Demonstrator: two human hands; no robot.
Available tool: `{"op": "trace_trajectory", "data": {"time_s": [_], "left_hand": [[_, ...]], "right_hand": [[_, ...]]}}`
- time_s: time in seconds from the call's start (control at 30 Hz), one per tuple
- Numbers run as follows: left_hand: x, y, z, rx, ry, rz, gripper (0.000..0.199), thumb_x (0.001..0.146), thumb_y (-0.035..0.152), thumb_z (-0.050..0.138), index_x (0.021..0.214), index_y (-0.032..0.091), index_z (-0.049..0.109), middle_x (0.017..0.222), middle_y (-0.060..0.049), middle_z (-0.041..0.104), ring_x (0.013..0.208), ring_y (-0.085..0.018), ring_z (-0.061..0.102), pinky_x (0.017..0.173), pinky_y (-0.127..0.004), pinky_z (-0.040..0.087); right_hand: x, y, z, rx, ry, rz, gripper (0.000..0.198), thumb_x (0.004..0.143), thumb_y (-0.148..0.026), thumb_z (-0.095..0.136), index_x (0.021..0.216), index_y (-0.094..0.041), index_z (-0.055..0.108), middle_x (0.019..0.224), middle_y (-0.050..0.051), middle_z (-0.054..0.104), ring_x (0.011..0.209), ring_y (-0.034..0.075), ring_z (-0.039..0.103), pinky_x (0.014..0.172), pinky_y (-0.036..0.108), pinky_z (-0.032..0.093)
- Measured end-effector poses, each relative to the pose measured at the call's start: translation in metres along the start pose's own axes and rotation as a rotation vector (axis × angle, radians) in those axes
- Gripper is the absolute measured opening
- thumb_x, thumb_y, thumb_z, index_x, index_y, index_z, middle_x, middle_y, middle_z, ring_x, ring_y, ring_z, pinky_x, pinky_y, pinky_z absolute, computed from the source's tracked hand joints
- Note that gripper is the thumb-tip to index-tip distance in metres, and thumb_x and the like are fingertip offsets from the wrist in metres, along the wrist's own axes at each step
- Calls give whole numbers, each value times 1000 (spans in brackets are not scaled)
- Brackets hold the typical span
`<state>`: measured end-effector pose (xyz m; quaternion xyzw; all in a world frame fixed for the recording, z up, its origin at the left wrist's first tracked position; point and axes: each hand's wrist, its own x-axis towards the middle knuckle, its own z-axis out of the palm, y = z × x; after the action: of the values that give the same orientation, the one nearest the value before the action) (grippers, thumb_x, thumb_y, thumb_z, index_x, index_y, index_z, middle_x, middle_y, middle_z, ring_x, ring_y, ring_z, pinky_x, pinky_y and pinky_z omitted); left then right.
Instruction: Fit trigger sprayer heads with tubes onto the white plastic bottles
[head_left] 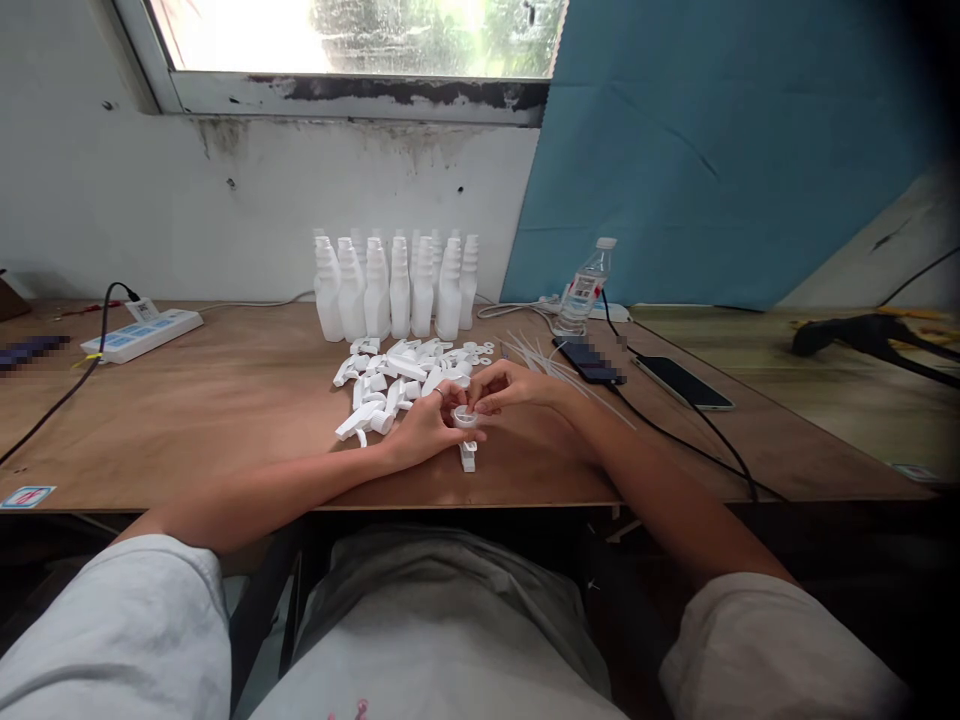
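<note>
My left hand (pixel 426 432) is closed around a white spray trigger head (pixel 466 419), whose round collar faces up while its lower end points toward me. Over that collar, my right hand (pixel 501 388) has thumb and fingertips pinched together; whatever lies between them is too small to make out. Just beyond my hands spreads a pile of white spray trigger heads (pixel 382 388). Small white rings (pixel 484 352) lie at the pile's right edge. Thin white tubes (pixel 544 362) fan out on the table to the right of my right hand.
Several white spray bottles (pixel 376 290) stand upright against the wall. To the right are a clear water bottle (pixel 581 295), two phones (pixel 684 382) and black cables. A power strip (pixel 142 335) lies at left. The brown table's (pixel 247 400) front edge runs below my forearms.
</note>
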<state>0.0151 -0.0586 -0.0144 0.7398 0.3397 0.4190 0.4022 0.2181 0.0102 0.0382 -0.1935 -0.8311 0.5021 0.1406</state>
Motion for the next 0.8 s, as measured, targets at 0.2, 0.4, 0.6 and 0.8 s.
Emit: {"op": "trace_trajectory", "data": {"time_s": [0.2,0.4,0.6,0.8], "left_hand": [[-3,-2,-1,154,34,27,45,68,49,81,87,20,51,72,4,60,64,-12,59,59,-23,47],[0,-7,-4,266,52,102,36,71,48,79,82,18,62,80,0,66,69,-12,62,64,-23,51],[-3,4,-17,565,-12,247,25,84,46,68,91,21,71,85,-2,69,67,-11,60,68,-23,49],[-2,9,-18,622,-76,267,23,88,43,63,84,21,71,83,-4,67,74,-15,61,68,-23,45]], "right_hand": [[1,1,4,129,0,12,27,76,-34,79,82,-10,69,68,2,65,57,9,59,55,21,50],[1,1,-1,23,-36,56,29,76,-36,79,85,-10,73,70,3,68,59,10,60,59,22,50],[-7,-19,8,-341,37,-111,27,85,-40,69,83,-14,76,77,6,70,72,14,61,67,25,48],[-28,-37,37,-714,211,-148,20,92,-34,59,89,-19,73,90,7,71,79,16,63,74,28,48]]}}
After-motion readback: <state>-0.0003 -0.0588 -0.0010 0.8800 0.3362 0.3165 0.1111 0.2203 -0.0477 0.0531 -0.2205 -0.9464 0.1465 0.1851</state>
